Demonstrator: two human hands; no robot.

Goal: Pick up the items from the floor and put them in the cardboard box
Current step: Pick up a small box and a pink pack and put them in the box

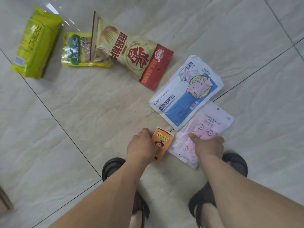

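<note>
At lower centre, a small orange cardboard box (162,143) is gripped by the left hand (141,148), while a pink plastic mask packet (209,129) is pressed by the right hand (209,146), whose fingers (193,136) are hidden.

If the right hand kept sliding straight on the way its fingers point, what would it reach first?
The right hand already rests on the pink mask pack, fingers pointing up-left. Straight on, it would likely meet the blue-and-white mask pack, whose edge overlaps the pink one.

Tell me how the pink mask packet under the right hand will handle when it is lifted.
The pink mask packet lies flat and thin on the floor, so it is probably light and floppy, apt to sag from one edge. Its glossy film looks slippery; the right hand may need a pinch at an edge.
</note>
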